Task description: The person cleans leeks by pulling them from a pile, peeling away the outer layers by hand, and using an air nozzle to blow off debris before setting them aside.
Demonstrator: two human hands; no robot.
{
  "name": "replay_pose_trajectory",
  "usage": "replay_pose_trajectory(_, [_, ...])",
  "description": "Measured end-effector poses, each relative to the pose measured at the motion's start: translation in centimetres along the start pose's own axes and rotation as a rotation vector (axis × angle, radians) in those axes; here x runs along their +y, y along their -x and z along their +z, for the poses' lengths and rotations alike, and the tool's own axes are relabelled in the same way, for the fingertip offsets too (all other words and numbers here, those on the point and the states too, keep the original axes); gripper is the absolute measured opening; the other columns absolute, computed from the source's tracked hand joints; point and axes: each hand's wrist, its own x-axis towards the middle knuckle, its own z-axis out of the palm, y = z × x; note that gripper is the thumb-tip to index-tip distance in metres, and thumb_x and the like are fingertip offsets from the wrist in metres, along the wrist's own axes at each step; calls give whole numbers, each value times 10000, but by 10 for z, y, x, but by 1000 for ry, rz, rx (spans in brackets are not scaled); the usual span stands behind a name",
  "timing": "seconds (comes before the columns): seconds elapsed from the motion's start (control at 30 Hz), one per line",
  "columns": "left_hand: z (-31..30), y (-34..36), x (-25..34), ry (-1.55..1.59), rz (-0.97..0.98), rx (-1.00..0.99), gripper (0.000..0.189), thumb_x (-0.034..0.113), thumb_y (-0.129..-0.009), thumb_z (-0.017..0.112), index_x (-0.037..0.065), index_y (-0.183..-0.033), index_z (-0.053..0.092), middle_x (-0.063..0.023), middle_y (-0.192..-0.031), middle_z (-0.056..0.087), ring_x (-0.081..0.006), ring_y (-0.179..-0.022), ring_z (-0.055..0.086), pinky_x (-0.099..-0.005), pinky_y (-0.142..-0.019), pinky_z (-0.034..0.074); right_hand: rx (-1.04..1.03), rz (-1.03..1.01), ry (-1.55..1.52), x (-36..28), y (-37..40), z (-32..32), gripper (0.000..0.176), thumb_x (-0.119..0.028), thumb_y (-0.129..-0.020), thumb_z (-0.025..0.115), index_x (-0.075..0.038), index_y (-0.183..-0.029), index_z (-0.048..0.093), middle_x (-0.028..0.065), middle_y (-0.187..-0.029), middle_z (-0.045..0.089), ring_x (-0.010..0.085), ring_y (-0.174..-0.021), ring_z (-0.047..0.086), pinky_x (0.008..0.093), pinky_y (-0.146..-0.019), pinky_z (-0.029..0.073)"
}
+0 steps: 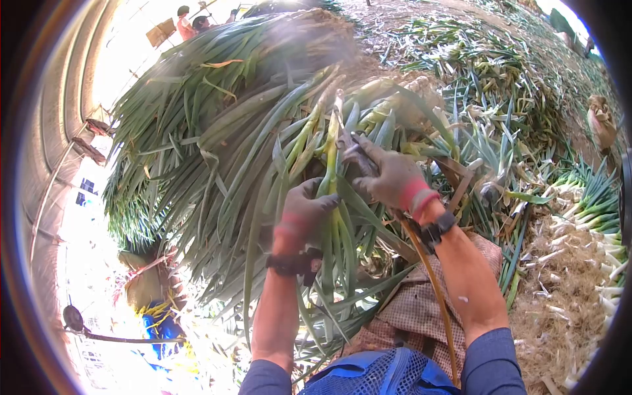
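Both hands wear grey gloves with red cuffs. My left hand (307, 212) grips a single green onion stalk (331, 155) around its middle, holding it up in front of me. My right hand (392, 178) is closed around a small metal tool (347, 141) whose tip touches the same stalk just above my left hand. A yellowish hose (431, 283) runs from my right hand down along the forearm. Behind the stalk lies a big heap of green onions (230, 125) with long leaves hanging toward me.
More green onions (487, 79) cover the ground to the right, with trimmed white stalks (602, 204) and dry husks (559, 289) at the far right. People (187, 23) work at the top left. A blue container (161, 326) sits lower left.
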Motion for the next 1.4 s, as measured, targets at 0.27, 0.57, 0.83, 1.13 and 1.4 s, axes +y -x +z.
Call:
replay_pose_trajectory(0.27, [7,7,7,87,-55,-53,435,33,-988,743,-43,-1408,653,-60,-1154,765,-138,-929,719,-311,-851,599,38,-46,-41,22,73,25,905,-463,-850,812,-215,-1649,465,250,-1100,701,430,-1014,723,499,-934,559])
replay_pose_trajectory(0.57, [13,28,-1,41,-59,-88,565,48,-978,758,-39,-1509,586,-59,-1234,742,-123,-1040,698,-296,-923,577,9,65,-54,11,12,1,879,-429,-852,765,-172,-1640,470,239,-1155,771,414,-1101,739,498,-981,558])
replay_pose_trajectory(0.83, [19,31,-2,-29,-42,-58,544,31,-970,755,-38,-1489,606,-54,-1199,750,-126,-985,710,-303,-893,588,38,-16,-301,31,38,6,839,-302,-890,813,-157,-1645,475,175,-1315,744,242,-1122,708,334,-1027,511])
replay_pose_trajectory(1.13, [22,54,33,-20,-6,-56,500,18,-968,745,-61,-1449,632,-59,-1143,762,-125,-945,713,-294,-856,589,-107,-129,-599,38,89,1,786,-174,-919,801,-68,-1629,481,134,-1485,662,170,-1273,630,302,-1129,446])
replay_pose_trajectory(1.4, [91,43,89,-245,60,-96,369,20,-971,739,-45,-1332,697,-72,-1042,772,-124,-876,699,-294,-785,588,107,34,-932,66,194,-30,873,-18,-892,745,59,-1663,343,120,-1475,618,147,-1222,636,281,-1046,513])
